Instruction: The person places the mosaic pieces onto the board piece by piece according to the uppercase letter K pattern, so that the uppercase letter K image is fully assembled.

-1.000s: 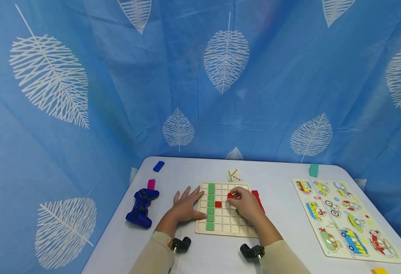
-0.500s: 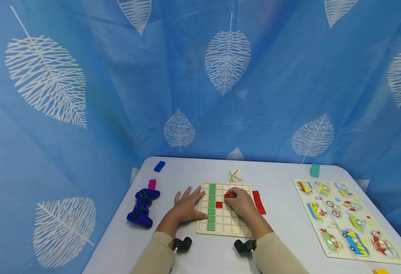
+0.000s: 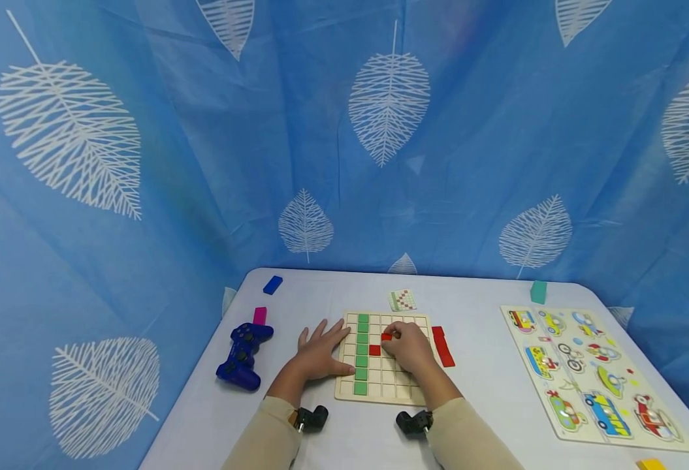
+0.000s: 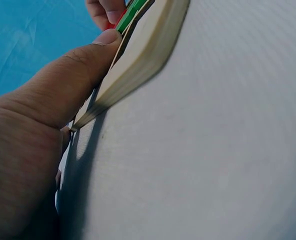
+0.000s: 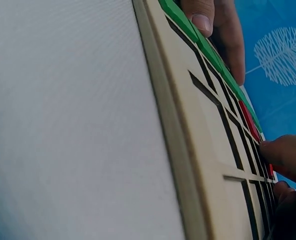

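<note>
gamepad: one, blue, lay far left on the table, with one pink block just behind it and one blue block further back.
left hand: lay flat, fingers straight and spread, on the table at the left edge of the grid board; thumb tip pressed on the board's edge beside the green tiles. Held nothing.
grid board: one, wooden, mid-table between the hands.
green tiles: one column seated in the board, second from left; six visible in the head view.
seated red tile: one, in the cell just right of the green column.
right hand: rested on the board, fingers curled, pinched one red tile at the fingertips.
red tile position: at the tips of the right hand's fingers, over the cell diagonally up-right of the seated one, touching or just above the board; cannot tell which.
spare red tiles: a row off the board's right edge, count unclear.
pattern card: one, behind the board.
vehicle puzzle: one, far right; one teal block behind it, one yellow block at the near right corner.
</note>
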{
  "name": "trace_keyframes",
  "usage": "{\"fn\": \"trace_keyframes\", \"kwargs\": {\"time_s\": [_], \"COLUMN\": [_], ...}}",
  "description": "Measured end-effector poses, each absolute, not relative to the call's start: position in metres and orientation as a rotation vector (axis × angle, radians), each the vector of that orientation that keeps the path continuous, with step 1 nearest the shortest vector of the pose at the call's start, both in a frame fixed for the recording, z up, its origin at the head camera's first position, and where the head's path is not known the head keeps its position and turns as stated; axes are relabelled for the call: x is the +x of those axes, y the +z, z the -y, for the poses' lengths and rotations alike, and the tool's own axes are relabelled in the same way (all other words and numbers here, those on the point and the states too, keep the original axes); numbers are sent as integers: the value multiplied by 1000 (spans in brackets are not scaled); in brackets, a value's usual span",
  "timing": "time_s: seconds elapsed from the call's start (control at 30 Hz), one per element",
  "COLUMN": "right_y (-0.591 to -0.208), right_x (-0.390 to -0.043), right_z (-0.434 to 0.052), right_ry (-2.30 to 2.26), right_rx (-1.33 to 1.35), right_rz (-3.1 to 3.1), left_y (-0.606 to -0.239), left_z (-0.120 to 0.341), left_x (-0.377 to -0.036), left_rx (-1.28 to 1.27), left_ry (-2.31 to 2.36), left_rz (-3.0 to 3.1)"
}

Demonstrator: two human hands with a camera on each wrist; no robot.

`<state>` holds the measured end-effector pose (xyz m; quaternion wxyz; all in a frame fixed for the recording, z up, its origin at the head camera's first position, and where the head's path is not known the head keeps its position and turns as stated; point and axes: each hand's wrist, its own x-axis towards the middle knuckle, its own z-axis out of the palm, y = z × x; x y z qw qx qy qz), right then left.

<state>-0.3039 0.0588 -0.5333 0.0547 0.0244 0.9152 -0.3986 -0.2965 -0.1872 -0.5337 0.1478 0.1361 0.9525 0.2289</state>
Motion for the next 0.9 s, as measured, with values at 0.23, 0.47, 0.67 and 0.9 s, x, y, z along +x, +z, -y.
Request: {"fn": "trace_keyframes", "kwargs": {"time_s": [0.23,0.47,0.67,0.9], "right_y": [-535,-535,-534,-531], "right_x": [-302,-300,-298,-295], "right_z": [-59,-58,-57,-56], "right_ry": [-1155,-1138,-1155,-1160], "right_rx": [52,36,40,51], "right_rz": [-2815,-2837,-2831,-2836], "left_y": [-535,-534,-536,-536], "left_z": [187,188,189,190], "left_x": [-295,-295,-296,-296], "left_rx": [389,401,406,407], "left_ry": [669,694,681,679], "left_rz": [-2739,-2741,-2743,-2748]}}
